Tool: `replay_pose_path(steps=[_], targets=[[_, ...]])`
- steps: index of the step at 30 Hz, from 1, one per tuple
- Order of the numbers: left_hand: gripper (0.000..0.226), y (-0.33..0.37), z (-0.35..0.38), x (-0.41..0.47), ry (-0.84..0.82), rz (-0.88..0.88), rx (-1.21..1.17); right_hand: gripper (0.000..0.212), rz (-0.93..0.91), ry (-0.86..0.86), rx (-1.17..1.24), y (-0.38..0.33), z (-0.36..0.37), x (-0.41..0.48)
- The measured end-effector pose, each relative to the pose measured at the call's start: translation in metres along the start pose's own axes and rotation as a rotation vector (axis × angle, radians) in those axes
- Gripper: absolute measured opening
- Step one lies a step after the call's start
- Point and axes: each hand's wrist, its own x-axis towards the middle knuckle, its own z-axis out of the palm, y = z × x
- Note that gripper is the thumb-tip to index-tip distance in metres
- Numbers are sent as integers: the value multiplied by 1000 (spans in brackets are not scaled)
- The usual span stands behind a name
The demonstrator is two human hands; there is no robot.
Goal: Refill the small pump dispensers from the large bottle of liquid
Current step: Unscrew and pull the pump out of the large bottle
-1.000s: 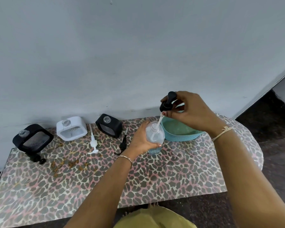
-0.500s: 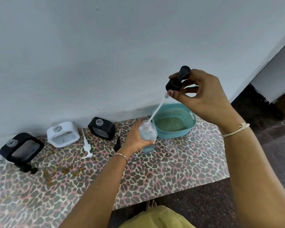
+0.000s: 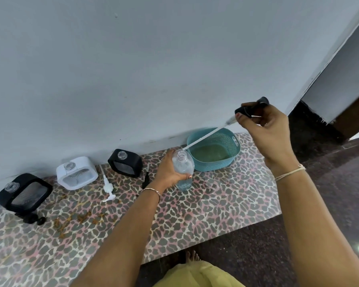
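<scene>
Raised further by right hand (image 3: 265,129): black pump (image 3: 250,108), its tube (image 3: 205,137) now almost clear of bottle (image 3: 182,170) (open neck), gripped upright on table (image 3: 216,204) by left hand (image 3: 170,170), beside basket (image 3: 214,162).
</scene>
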Motion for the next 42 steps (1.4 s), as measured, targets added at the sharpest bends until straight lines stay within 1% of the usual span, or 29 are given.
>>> replay_pose_path(steps=[6, 9, 12, 14, 15, 19, 23, 24, 26, 28, 30, 33, 36, 38, 40, 42], targets=[[99, -1, 1, 2, -8, 5, -20, 9, 150, 229, 130, 32, -34, -7], [97, -2, 2, 1, -2, 8, -33, 11, 290, 334, 239, 61, -39, -20], [93, -3, 1, -1, 6, 4, -81, 8, 466, 395, 325, 96, -40, -38], [93, -2, 1, 0, 28, -12, -70, 19, 585, 444, 393, 117, -38, -48], [94, -1, 1, 0, 42, -16, -55, 23, 650, 463, 430, 124, -37, -52], [91, 1, 1, 0, 93, -18, -8, 16, 858, 473, 522, 149, -25, -70], [89, 0, -1, -1, 116, -24, -6, 30, 1033, 498, 555, 175, -13, -86], [89, -1, -2, -2, 123, -28, -18, 31, 1063, 509, 566, 180, -12, -89], [88, -4, -4, -2, 136, -46, -40, 20, 1090, 485, 596, 189, -10, -92], [88, -6, -6, -2, 144, -58, -41, 7, 1091, 415, 633, 194, -8, -94], [87, -7, -9, -2, 146, -63, -35, 10, 1092, 370, 651, 200, -7, -96], [86, -9, -12, -3, 145, -67, -57, 11, 1120, 354, 625, 209, -2, -99], [87, -10, -13, -4, 133, -64, -61, 24, 1125, 380, 579, 216, 6, -99], [87, -9, -13, -3, 114, -60, -69, 26, 1104, 399, 533, 219, 10, -97], [86, -9, -12, -3, 104, -49, -76, 23, 1077, 389, 492, 225, 13, -97], [86, -9, -12, -3, 97, -40, -76, 25, 1034, 361, 358, 233, 16, -97]])
